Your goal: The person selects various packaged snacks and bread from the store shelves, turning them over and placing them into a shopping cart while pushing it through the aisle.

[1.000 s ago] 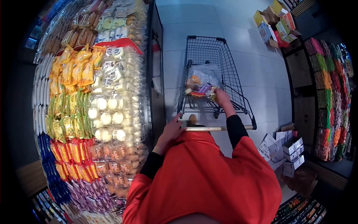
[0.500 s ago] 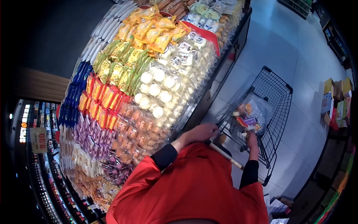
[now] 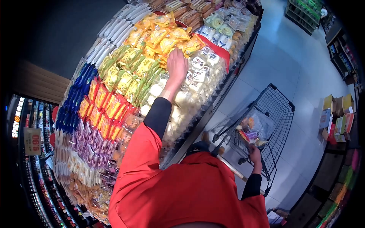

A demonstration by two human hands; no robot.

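Snack display [image 3: 125,76] left, cart [image 3: 272,114] right (bagged goods [image 3: 255,127] inside), boxes [image 3: 336,116] beyond.

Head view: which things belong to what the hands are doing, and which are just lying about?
In use: left hand on yellow packets; right hand at shopping cart, by bagged goods.
Lying about: green packets, red packets, cardboard boxes.

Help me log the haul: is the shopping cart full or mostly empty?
Mostly empty: the shopping cart holds only a plastic bag and a few packets near the handle.
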